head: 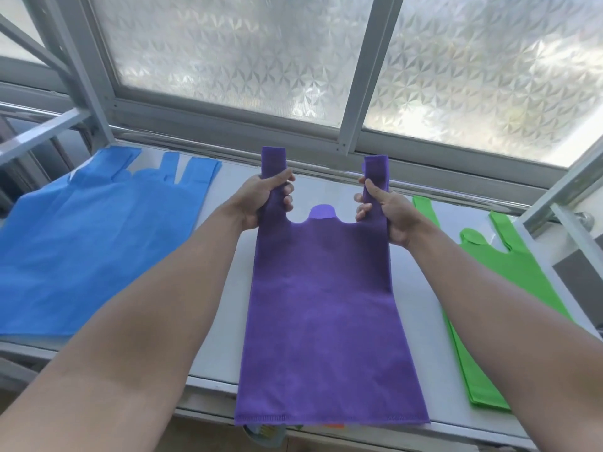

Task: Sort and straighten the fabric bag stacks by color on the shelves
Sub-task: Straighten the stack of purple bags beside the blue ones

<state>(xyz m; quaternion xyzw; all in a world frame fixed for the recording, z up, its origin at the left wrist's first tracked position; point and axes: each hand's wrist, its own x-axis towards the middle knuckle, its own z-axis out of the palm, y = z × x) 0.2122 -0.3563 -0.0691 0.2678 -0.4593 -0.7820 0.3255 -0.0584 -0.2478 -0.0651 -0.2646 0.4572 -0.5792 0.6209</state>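
A blue bag stack point(98, 243) lies at the left of the white shelf point(225, 288), a green bag stack point(509, 282) at the right, with a frosted window point(228, 53) behind. Between them spreads the purple bag point(323, 305) — its hem past the shelf's front edge. The left hand point(264, 200) and right hand point(385, 213) each grip one of its handles, fingers curled around.

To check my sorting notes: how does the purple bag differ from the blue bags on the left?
The purple bag is gripped by its handles in the left hand and right hand; the blue bags lie untouched on the shelf. The purple bag's handles stand straight; the blue bags' handles splay unevenly. Both share the same two-handled cut.
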